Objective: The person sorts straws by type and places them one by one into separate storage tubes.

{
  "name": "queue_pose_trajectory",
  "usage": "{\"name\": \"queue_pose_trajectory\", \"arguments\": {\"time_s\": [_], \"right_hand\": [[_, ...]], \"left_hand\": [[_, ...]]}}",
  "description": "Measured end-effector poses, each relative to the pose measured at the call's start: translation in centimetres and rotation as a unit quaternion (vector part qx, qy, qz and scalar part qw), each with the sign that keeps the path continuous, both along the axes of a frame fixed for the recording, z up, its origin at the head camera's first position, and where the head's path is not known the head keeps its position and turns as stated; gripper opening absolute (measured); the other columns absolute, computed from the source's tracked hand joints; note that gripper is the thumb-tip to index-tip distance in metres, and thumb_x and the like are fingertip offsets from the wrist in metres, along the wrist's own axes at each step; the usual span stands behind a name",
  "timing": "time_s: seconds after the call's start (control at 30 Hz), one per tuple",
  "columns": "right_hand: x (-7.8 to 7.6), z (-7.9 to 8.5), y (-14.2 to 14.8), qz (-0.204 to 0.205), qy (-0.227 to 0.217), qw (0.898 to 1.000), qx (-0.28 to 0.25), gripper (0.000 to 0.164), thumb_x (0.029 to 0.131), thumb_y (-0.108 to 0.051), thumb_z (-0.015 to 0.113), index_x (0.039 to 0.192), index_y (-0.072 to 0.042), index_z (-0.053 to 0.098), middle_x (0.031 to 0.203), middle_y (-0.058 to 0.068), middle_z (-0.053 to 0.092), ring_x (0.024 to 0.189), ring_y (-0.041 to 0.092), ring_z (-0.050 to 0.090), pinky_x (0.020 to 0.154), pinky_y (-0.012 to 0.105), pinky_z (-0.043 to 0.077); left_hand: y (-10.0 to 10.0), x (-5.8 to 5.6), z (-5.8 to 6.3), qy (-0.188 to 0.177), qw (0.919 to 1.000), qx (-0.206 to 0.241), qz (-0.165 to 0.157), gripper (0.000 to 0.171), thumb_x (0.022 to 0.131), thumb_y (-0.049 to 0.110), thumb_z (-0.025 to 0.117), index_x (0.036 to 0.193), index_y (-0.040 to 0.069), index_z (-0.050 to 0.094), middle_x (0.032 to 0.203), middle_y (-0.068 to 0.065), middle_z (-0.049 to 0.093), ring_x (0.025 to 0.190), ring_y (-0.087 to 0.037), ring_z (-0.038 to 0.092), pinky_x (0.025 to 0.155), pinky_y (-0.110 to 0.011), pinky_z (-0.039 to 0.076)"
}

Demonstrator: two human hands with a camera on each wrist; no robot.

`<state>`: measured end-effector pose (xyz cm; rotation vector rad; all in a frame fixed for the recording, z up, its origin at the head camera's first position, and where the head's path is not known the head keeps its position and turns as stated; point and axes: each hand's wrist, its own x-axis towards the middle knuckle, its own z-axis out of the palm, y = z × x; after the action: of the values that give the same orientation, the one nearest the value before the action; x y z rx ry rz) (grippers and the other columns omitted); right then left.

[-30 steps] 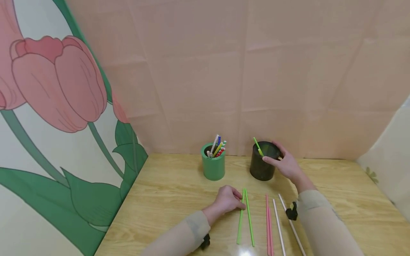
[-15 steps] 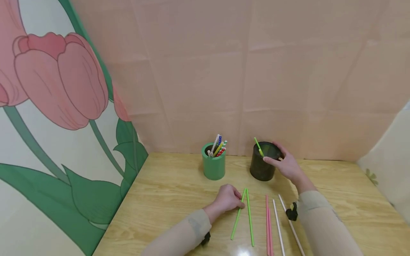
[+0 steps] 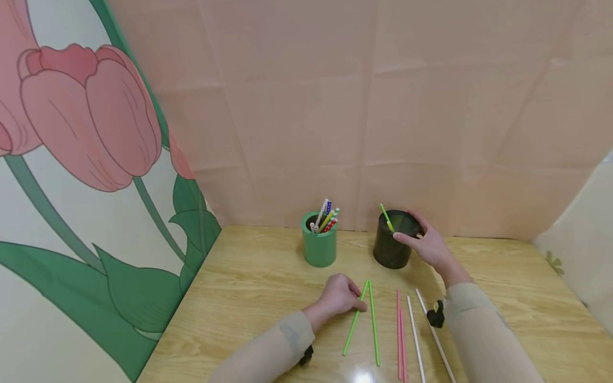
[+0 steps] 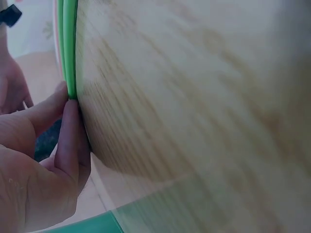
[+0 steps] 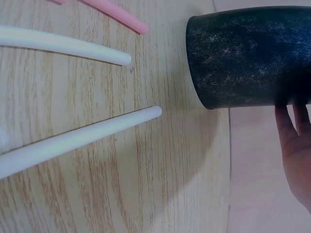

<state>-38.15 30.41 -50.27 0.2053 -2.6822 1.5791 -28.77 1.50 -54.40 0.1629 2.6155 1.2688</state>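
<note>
My left hand pinches a green straw near its far end between thumb and fingers, low over the wooden table. A second green straw lies just right of it, their far tips close together. In the left wrist view the pinched green straw runs up from the fingertips. My right hand grips the rim of a black cup, thumb at the front and fingers behind. The cup stands upright, with green straws leaning inside it.
A green cup filled with several patterned straws stands left of the black one. Pink straws and two white straws lie to the right on the table. A pink cloth backdrop rises behind.
The near end of the pinched green straw has swung left, so the two green straws now spread apart toward the front. My right hand stays on the black cup.
</note>
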Motion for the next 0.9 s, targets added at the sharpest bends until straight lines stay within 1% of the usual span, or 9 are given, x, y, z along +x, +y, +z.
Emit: {"name": "queue_pose_trajectory", "arguments": {"time_s": [0.07, 0.3, 0.33, 0.5, 0.6, 0.7, 0.87, 0.9], "right_hand": [[-0.04, -0.01, -0.01, 0.000, 0.001, 1.000, 0.000, 0.106, 0.095, -0.056, 0.078, 0.174, -0.025, 0.015, 0.169, 0.030, 0.030, 0.153, 0.050, 0.031, 0.116, 0.069, 0.039], [0.23, -0.09, -0.26, 0.005, -0.002, 1.000, -0.008, 0.104, 0.097, -0.051, 0.078, 0.174, -0.024, 0.014, 0.169, 0.031, 0.030, 0.153, 0.050, 0.032, 0.115, 0.069, 0.040], [0.44, 0.22, -0.43, 0.006, -0.005, 1.000, -0.011, 0.104, 0.097, -0.049, 0.079, 0.174, -0.023, 0.014, 0.169, 0.031, 0.030, 0.153, 0.051, 0.031, 0.115, 0.069, 0.039], [0.42, 0.32, -0.58, 0.006, -0.006, 1.000, -0.013, 0.104, 0.097, -0.050, 0.078, 0.174, -0.022, 0.014, 0.169, 0.031, 0.029, 0.153, 0.051, 0.030, 0.115, 0.070, 0.039], [0.19, 0.09, -0.48, 0.004, -0.002, 1.000, -0.006, 0.105, 0.096, -0.054, 0.078, 0.174, -0.025, 0.014, 0.169, 0.030, 0.030, 0.153, 0.050, 0.031, 0.115, 0.068, 0.040], [0.10, 0.21, -0.48, 0.005, -0.002, 1.000, -0.003, 0.105, 0.096, -0.054, 0.078, 0.174, -0.024, 0.014, 0.169, 0.031, 0.030, 0.153, 0.050, 0.032, 0.115, 0.068, 0.039], [0.28, 0.00, -0.42, 0.004, 0.000, 1.000, -0.010, 0.103, 0.098, -0.051, 0.077, 0.174, -0.022, 0.013, 0.168, 0.032, 0.029, 0.152, 0.050, 0.032, 0.115, 0.069, 0.039], [0.40, -0.19, -0.42, 0.004, -0.004, 1.000, -0.011, 0.103, 0.098, -0.050, 0.077, 0.174, -0.022, 0.013, 0.168, 0.032, 0.029, 0.152, 0.050, 0.032, 0.115, 0.068, 0.039]], "left_hand": [[-0.07, 0.05, 0.02, -0.002, 1.0000, 0.000, 0.001, 0.029, 0.071, 0.015, 0.103, 0.080, 0.011, 0.076, 0.073, 0.007, 0.065, 0.069, -0.007, 0.059, 0.063, -0.023, 0.054], [-0.33, 0.17, -0.05, 0.021, 0.9996, -0.004, -0.020, 0.023, 0.069, 0.002, 0.098, 0.077, 0.009, 0.077, 0.070, 0.008, 0.065, 0.068, -0.005, 0.057, 0.063, -0.020, 0.054], [-0.36, 0.20, -0.01, 0.021, 0.9995, -0.007, -0.022, 0.023, 0.069, 0.001, 0.098, 0.076, 0.010, 0.077, 0.070, 0.008, 0.065, 0.068, -0.005, 0.057, 0.063, -0.020, 0.054], [-0.38, 0.22, 0.53, 0.002, 0.9996, -0.022, -0.016, 0.026, 0.070, 0.002, 0.097, 0.073, 0.013, 0.073, 0.074, 0.007, 0.064, 0.070, -0.008, 0.057, 0.062, -0.022, 0.054], [-0.27, 0.06, 0.64, -0.016, 0.9996, -0.020, -0.007, 0.027, 0.071, 0.003, 0.097, 0.073, 0.013, 0.072, 0.075, 0.005, 0.064, 0.069, -0.010, 0.057, 0.059, -0.023, 0.053], [-0.16, -0.07, 0.50, -0.030, 0.9995, -0.003, 0.005, 0.027, 0.071, 0.001, 0.096, 0.073, 0.012, 0.072, 0.075, 0.003, 0.064, 0.067, -0.010, 0.059, 0.058, -0.022, 0.054], [0.00, 0.01, 0.30, -0.059, 0.9961, 0.056, 0.035, 0.022, 0.075, -0.004, 0.093, 0.076, 0.009, 0.075, 0.077, -0.001, 0.066, 0.064, -0.010, 0.066, 0.059, -0.024, 0.060], [0.00, 0.10, 0.25, -0.071, 0.9943, 0.068, 0.041, 0.021, 0.075, -0.005, 0.092, 0.077, 0.007, 0.075, 0.076, -0.002, 0.067, 0.063, -0.011, 0.067, 0.059, -0.024, 0.061]]}}
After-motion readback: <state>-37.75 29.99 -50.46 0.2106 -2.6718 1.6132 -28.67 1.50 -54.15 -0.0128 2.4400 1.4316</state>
